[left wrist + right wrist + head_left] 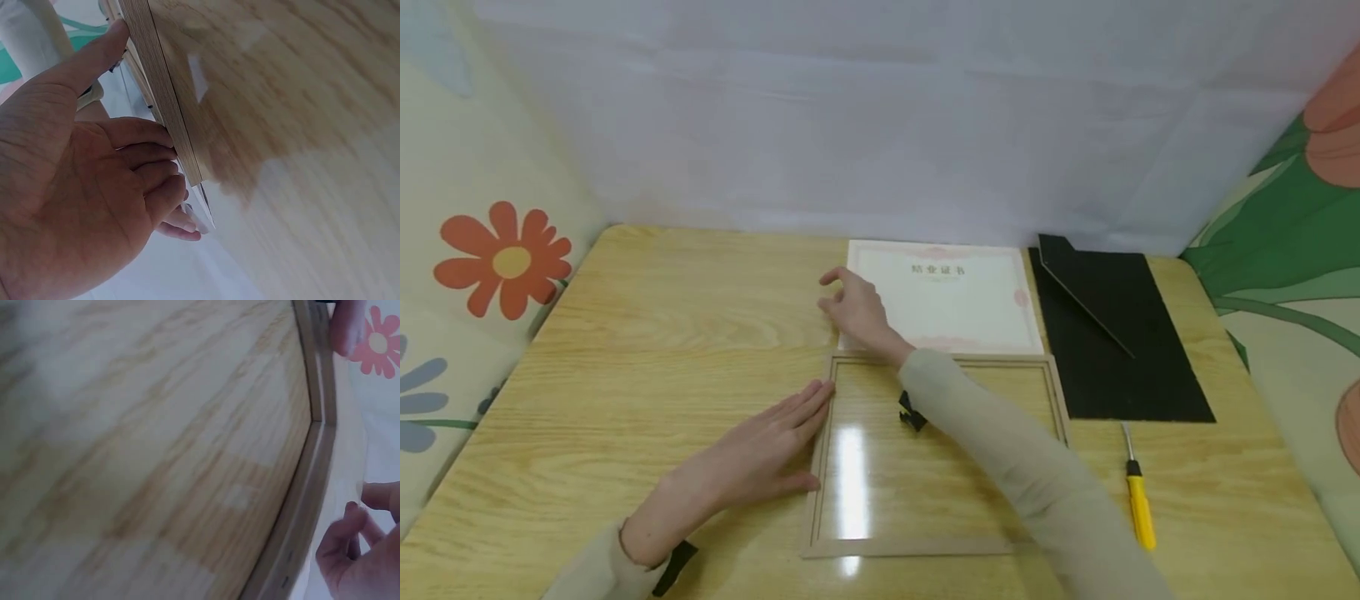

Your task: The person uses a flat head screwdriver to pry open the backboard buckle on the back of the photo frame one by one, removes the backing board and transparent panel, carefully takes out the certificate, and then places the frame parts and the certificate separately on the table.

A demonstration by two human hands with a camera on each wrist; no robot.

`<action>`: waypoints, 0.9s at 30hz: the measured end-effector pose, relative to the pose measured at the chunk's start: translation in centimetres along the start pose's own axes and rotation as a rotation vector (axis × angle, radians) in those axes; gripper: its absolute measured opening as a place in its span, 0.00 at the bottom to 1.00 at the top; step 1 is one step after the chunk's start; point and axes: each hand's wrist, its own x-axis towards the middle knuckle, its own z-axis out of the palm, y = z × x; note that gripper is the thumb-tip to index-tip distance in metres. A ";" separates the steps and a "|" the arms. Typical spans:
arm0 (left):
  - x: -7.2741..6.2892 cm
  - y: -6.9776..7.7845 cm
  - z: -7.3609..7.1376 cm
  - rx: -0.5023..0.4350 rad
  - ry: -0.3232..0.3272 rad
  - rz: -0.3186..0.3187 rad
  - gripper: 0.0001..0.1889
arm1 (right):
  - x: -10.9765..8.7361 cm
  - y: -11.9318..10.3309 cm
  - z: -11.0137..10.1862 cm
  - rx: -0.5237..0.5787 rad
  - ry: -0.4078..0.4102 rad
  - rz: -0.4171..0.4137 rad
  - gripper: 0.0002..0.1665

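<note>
A wooden picture frame (940, 546) lies flat on the table, with light glaring off the pane inside it. My left hand (760, 458) rests along the frame's left bar, fingers extended and thumb spread lower down. Its fingertips touch the bar (164, 81) in the left wrist view. Reaching across the frame, my right hand (859, 312) is at the left edge of a white certificate (962, 308) with a pink border. Its fingers are bent, with thumb and forefinger apart just past that edge. In the right wrist view, the right hand (369, 556) appears beside the frame's corner.
Right of the certificate lies a black backing board (1127, 333) with a stand leg (1086, 308) across it. A yellow-handled screwdriver (1138, 504) lies below the board. White cloth (887, 125) hangs behind the table (700, 300); painted flower panels (512, 258) flank it.
</note>
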 end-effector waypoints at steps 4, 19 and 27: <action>0.0 0.1 -0.1 0.009 0.012 0.012 0.48 | 0.2 -0.1 0.2 -0.175 -0.026 -0.015 0.15; 0.0 0.3 -0.2 0.021 0.019 0.017 0.48 | 0.1 -1.1 1.1 -0.692 -0.034 -0.099 0.17; -0.3 0.1 -0.1 0.013 0.032 0.017 0.48 | 0.2 -1.0 1.5 -0.674 -0.045 -0.117 0.16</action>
